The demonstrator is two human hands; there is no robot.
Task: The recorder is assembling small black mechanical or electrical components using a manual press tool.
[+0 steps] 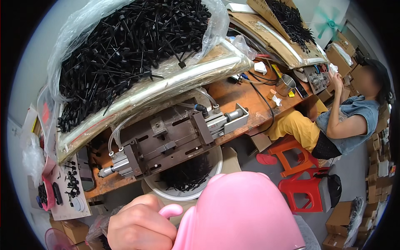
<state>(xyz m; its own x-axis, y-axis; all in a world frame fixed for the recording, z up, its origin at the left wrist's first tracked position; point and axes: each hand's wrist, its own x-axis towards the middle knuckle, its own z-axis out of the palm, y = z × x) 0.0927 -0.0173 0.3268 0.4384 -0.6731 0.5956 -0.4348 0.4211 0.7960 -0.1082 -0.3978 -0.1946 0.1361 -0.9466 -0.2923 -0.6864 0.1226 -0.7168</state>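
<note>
Close in front, a large smooth pink cup [250, 212] with a rounded end fills the lower middle. A sliver of metallic edge shows at its lower right. My left hand [141, 225] is closed at its left side, fingers curled around the handle [171, 211], whose tip sticks out past the knuckles. My right hand does not show. Behind the cup, on the wooden bench, sits a brown metal fixture [171, 141] with an air cylinder at each end. Below it stands a white basket [216, 166] holding thin black plastic parts.
A plastic-lined box [187, 79] heaped with black parts leans over the bench [258, 91]. A metal mug [285, 84] and a phone [301, 89] lie farther right. At right a seated co-worker [350, 116] holds something white near red stools [304, 189]. Cardboard boxes [339, 218] line the floor.
</note>
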